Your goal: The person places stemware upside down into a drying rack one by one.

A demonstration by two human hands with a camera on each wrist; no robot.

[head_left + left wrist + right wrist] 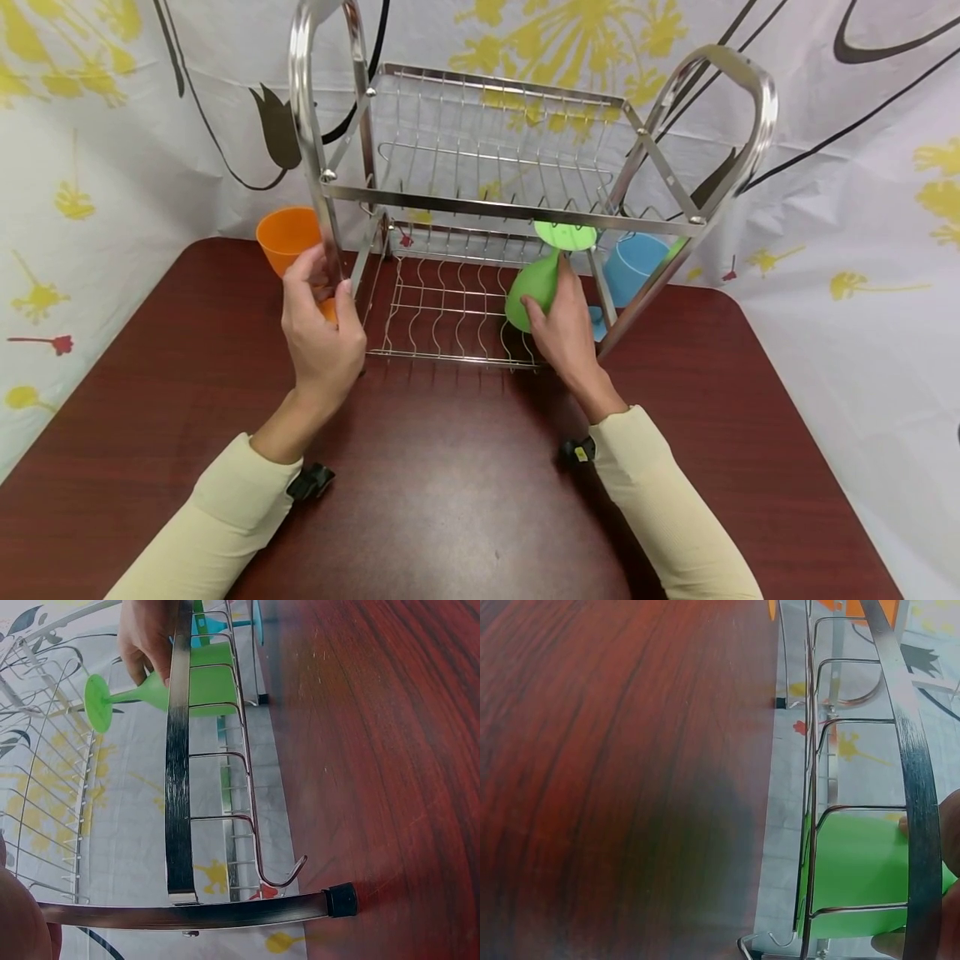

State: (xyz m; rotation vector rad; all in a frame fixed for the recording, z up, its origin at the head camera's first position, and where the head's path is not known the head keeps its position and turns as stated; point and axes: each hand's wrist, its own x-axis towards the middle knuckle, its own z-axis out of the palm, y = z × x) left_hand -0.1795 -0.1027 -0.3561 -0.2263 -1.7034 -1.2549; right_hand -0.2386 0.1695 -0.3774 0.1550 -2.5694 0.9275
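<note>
Two hands are working at a two-tier, silver metal wire dish rack (510, 204), which is standing on a dark red-brown wood-grained table (465, 483). With your right hand (562, 329) you are gripping a green, wide-bowled plastic goblet (534, 296), your thumb pressing one side and your fingers lying round the other, close to where the bowl narrows into the stem. You are holding the goblet upside down at the right end of the rack's lower tier, its round foot pointing up just below the upper tier and its wide mouth facing the wavy wires. Whether the rim is resting on those wires, you cannot tell.

With your left hand (322, 329) you are holding the rack's shiny left front upright, fingers curling behind the metal and thumb lying along the near side.

Just past that upright, an orange plastic cup (288, 233) is standing mouth up, its lower part being partly hidden by your left hand. Beyond the rack's right end, a light blue plastic goblet (636, 267) is standing mouth up. You are wearing cream long sleeves (667, 492), and a small black device (310, 482) is showing at each wrist. Behind everything, a white cloth printed with yellow flowers (817, 333) is hanging.
</note>
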